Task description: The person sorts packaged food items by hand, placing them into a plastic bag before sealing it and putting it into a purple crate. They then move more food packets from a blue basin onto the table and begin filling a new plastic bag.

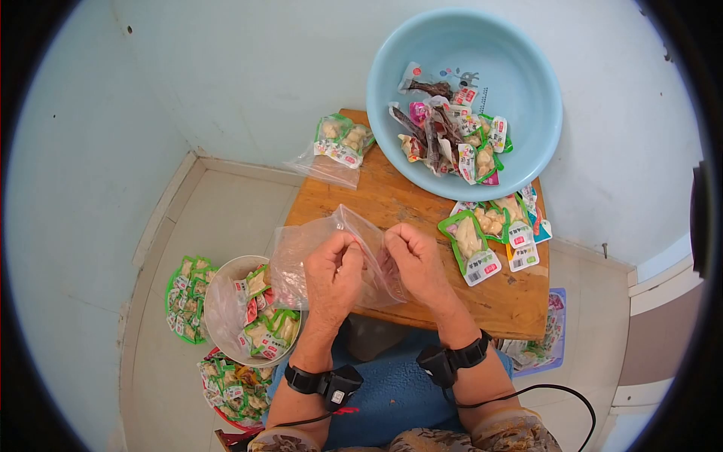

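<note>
A clear zip bag hangs between my two hands over the front of the wooden table, its mouth toward the right. My left hand is closed on one side of the bag's opening, thumb and fingers pinched. On the opposite edge my right hand pinches the plastic in the same way. The bag looks to have nothing inside. To the right of my right hand lie several green-edged snack packets. Another clear bag with similar packets in it rests at the table's back left.
A large blue basin holding vacuum-packed snacks stands at the table's back right. On the floor at left are a white bucket of packets and packet piles. A purple basket sits right of the wooden table.
</note>
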The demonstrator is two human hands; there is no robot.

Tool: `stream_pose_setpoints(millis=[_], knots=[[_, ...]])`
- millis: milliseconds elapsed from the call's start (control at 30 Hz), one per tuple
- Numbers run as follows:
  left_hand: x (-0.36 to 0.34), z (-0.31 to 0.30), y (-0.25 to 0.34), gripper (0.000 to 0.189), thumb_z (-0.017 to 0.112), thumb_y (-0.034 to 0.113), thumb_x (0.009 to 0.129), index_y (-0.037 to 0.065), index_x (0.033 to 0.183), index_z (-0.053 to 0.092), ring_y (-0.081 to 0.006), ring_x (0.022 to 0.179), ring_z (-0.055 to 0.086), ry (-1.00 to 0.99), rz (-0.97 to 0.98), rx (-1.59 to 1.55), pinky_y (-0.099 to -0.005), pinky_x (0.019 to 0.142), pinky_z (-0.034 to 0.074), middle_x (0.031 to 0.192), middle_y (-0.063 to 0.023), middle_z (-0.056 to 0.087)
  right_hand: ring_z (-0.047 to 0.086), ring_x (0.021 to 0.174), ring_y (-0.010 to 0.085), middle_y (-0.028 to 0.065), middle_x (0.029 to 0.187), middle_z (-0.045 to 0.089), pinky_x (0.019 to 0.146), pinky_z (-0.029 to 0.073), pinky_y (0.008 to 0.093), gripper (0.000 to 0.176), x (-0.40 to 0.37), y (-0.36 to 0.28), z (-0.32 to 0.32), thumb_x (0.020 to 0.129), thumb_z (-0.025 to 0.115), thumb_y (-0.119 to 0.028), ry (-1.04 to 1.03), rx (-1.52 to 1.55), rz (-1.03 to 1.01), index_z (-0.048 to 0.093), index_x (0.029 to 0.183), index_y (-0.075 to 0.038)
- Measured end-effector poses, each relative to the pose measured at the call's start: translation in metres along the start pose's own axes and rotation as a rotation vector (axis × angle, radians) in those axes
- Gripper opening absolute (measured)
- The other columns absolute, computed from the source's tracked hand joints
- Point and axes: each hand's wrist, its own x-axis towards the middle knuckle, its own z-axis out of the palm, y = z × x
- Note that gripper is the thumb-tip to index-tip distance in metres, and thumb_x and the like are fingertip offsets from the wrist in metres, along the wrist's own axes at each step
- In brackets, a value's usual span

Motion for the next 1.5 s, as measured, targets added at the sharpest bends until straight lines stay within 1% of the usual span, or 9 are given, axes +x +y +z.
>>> stream_pose_setpoints(millis=[133,333,400,533,633,767,833,1200,1500], knots=[[-0.001,-0.006,0.010,0.013,0.053,0.002,0.092,0.000,0.082,0.061,-0.0048,0.064,0.051,0.153,0.078,-0.068,-0.0225,0.057,0.042,0.069,0.0015,0.058,0.062,0.056,0.0117,0.0053,0.069,0.063,0.051,0.048,0.0273,0.020,0.006,0.006,-0.007,0.100,0.052,-0.014,0.104,0.100,0.119,0.058,0.087,0.001],[-0.001,-0.014,0.013,0.010,0.055,0.000,0.087,-0.001,0.078,0.059,-0.0080,0.058,0.049,0.246,0.136,0.079,-0.0263,0.052,0.039,0.063,-0.0010,0.053,0.065,0.057,0.0249,0.0140,0.068,0.064,0.054,0.051,0.0367,0.017,0.005,0.011,-0.011,0.095,0.058,-0.015,0.159,-0.306,0.054,0.058,0.090,0.002],[-0.003,-0.009,0.016,0.009,0.055,0.000,0.086,0.000,0.078,0.059,-0.0120,0.055,0.051,0.224,0.165,0.152,-0.0287,0.051,0.040,0.062,-0.0043,0.054,0.067,0.072,0.0324,0.0162,0.082,0.067,0.061,0.052,0.0396,0.017,0.005,0.018,-0.008,0.090,0.064,-0.016,0.052,-0.497,-0.064,0.060,0.095,-0.001],[-0.007,0.003,0.022,0.003,0.056,0.002,0.077,0.001,0.074,0.058,-0.0311,0.055,0.054,0.065,0.375,0.470,-0.0389,0.052,0.043,0.063,-0.0163,0.054,0.064,0.093,0.0346,0.0174,0.115,0.061,0.072,0.053,0.0413,0.025,-0.001,-0.004,0.008,0.085,0.069,-0.016,0.273,-0.649,-0.400,0.064,0.109,-0.008],[-0.008,0.001,0.020,0.002,0.056,0.002,0.073,0.001,0.072,0.057,-0.0357,0.057,0.055,-0.030,0.403,0.519,-0.0420,0.053,0.045,0.064,-0.0181,0.055,0.065,0.087,0.0357,0.0165,0.103,0.064,0.070,0.053,0.0428,0.021,0.001,-0.006,0.003,0.086,0.067,-0.012,0.213,-0.641,-0.604,0.065,0.106,-0.008],[-0.007,0.002,0.013,0.005,0.057,0.003,0.075,-0.001,0.072,0.057,-0.0268,0.051,0.052,0.055,0.442,0.541,-0.0346,0.050,0.042,0.060,-0.0148,0.053,0.065,0.081,0.0355,0.0151,0.091,0.066,0.066,0.052,0.0429,0.014,0.001,0.010,0.002,0.087,0.066,-0.010,0.180,-0.641,-0.478,0.065,0.100,-0.006],[-0.009,0.002,0.019,0.005,0.060,0.005,0.075,0.001,0.074,0.057,-0.0310,0.056,0.055,0.050,0.364,0.542,-0.0390,0.053,0.044,0.063,-0.0153,0.054,0.065,0.072,0.0352,0.0142,0.079,0.066,0.061,0.051,0.0428,0.007,0.002,0.012,0.004,0.086,0.066,-0.010,0.266,-0.608,-0.515,0.065,0.091,-0.005],[-0.019,0.021,0.015,0.018,0.070,0.008,0.081,0.003,0.095,0.061,-0.0369,0.076,0.061,0.080,0.436,0.851,-0.0473,0.066,0.048,0.084,-0.0154,0.061,0.064,0.066,0.0348,0.0145,0.073,0.065,0.057,0.049,0.0430,0.008,0.006,0.013,-0.001,0.083,0.068,-0.011,0.340,-0.523,-0.331,0.064,0.081,-0.005],[-0.008,0.008,0.003,0.009,0.068,0.005,0.088,0.000,0.096,0.069,-0.0321,0.069,0.066,0.341,0.557,0.745,-0.0375,0.063,0.051,0.081,-0.0165,0.067,0.064,0.072,0.0378,0.0156,0.080,0.064,0.060,0.049,0.0452,0.009,0.003,0.025,0.004,0.082,0.067,-0.007,0.160,-0.723,-0.410,0.062,0.089,-0.005]])
